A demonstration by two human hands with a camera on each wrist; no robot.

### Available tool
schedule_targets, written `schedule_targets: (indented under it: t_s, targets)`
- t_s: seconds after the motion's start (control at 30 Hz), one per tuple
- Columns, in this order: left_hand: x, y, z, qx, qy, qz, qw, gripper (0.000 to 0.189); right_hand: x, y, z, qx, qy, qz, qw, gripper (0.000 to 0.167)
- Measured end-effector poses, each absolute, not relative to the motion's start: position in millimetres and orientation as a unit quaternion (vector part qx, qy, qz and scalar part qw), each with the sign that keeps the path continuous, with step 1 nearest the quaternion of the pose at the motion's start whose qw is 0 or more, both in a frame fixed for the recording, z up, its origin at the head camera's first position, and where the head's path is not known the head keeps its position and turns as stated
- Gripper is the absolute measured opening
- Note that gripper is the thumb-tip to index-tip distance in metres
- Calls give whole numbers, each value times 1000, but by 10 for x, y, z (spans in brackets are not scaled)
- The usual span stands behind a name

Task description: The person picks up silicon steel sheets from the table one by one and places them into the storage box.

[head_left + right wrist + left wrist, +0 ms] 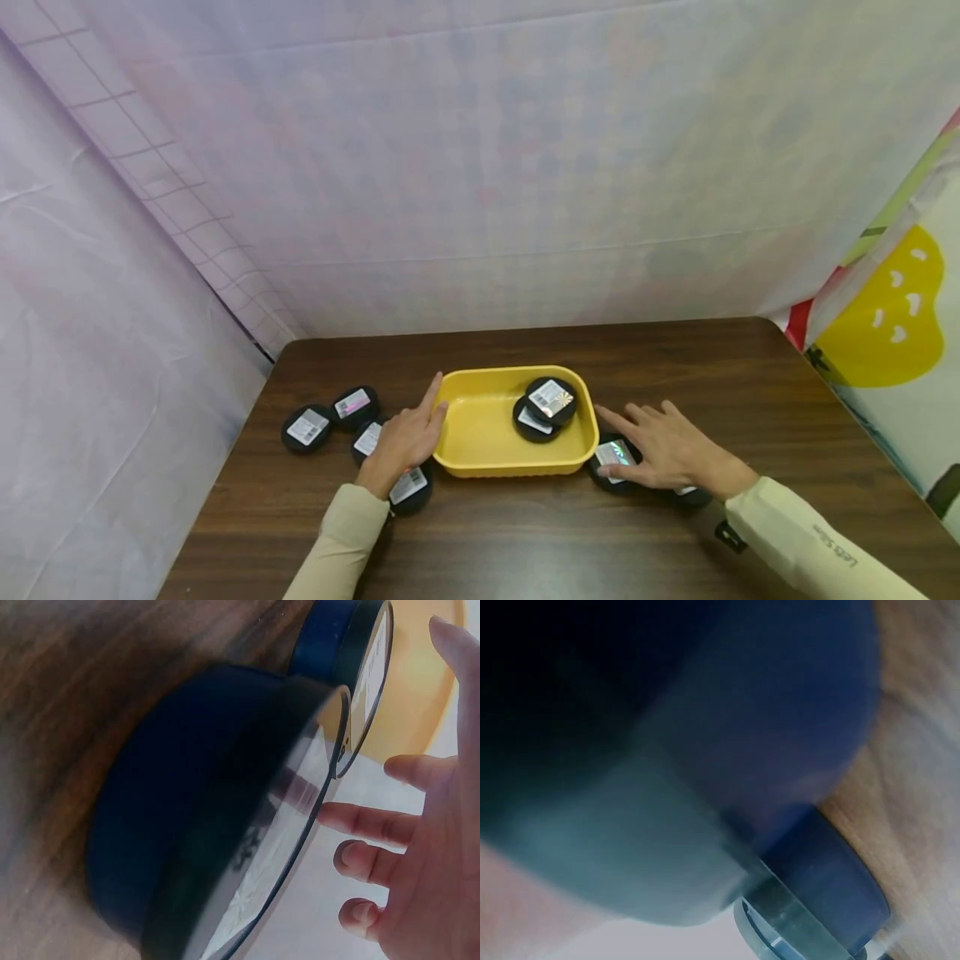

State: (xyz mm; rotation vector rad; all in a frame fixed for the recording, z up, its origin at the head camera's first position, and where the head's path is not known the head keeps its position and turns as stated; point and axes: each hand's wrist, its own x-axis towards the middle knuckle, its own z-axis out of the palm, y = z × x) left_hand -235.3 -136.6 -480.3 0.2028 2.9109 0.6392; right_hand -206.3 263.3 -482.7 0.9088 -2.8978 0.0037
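Note:
A yellow plastic tray (476, 429) stands between the two hands. Inside it, at the right end, one round black tub with a white label (551, 402) overlaps another tub (532, 432). The left hand (408, 437) rests at the tray's left rim, its index finger stretched along the edge. Beneath that hand and forearm lie two labelled black tubs, a partly covered tub (366, 440) and a nearer tub (410, 492). The right hand (667, 450) is spread, index fingertip at the tray's right wall and thumb over a black tub (611, 458).
Farther left on the brown wooden table (480, 533) are two more black tubs, an outer tub (306, 429) and an inner tub (356, 406). Another tub (692, 497) shows partly under the right wrist. A pale curtain (487, 167) hangs behind the table.

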Motion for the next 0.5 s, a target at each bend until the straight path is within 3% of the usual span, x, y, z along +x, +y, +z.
schedule_targets:
  t_s: [0.5]
  targets:
    - [-2361, -1374, -4815, 73, 971, 216, 77, 57, -2029, 2603, -4853, 292, -956, 2, 29, 95]
